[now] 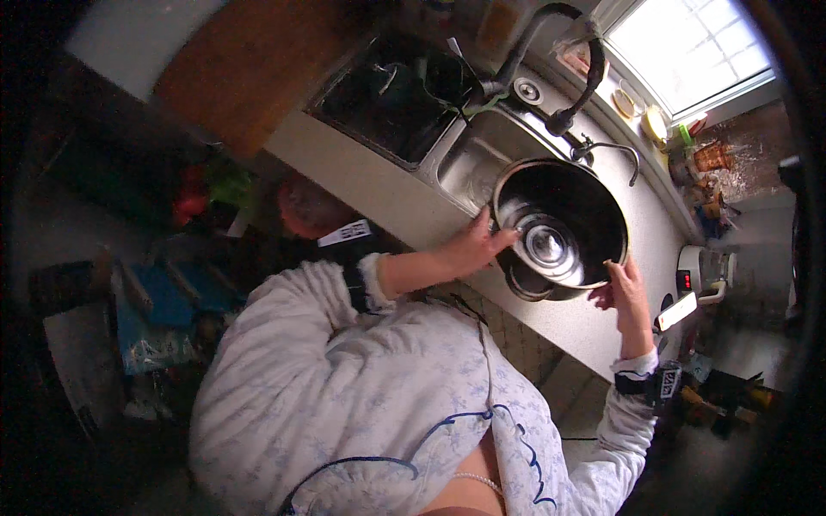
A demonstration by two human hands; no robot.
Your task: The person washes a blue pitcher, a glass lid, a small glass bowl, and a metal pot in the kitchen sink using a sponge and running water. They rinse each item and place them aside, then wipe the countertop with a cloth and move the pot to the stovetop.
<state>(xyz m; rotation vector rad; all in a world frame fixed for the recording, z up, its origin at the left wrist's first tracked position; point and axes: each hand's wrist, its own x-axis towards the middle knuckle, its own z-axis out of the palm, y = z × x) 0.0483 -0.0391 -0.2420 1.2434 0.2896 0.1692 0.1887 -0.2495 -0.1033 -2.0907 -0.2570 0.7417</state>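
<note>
A large, deep pot (588, 199) with a dark inside and a metal rim is tilted so that its mouth faces me, over the right part of the sink (469, 155) and the counter beside it. Bright rings shine low inside; whether they are a lid or the reflecting bottom I cannot tell. My left hand (471, 247) is closed on the left rim, its thumb over the edge near a loop handle (521, 288). On the right, the fingers of my right hand (628, 294) grip the opposite rim. Most fingertips are hidden behind the pot.
A dark curved faucet (595, 73) arches behind the sink, and a thin metal spout (632, 159) stands to its right. Dark items fill the left basin (400, 90). A white appliance (705, 268) and a pale flat object (677, 310) are at the right. A window (684, 47) lights the sill.
</note>
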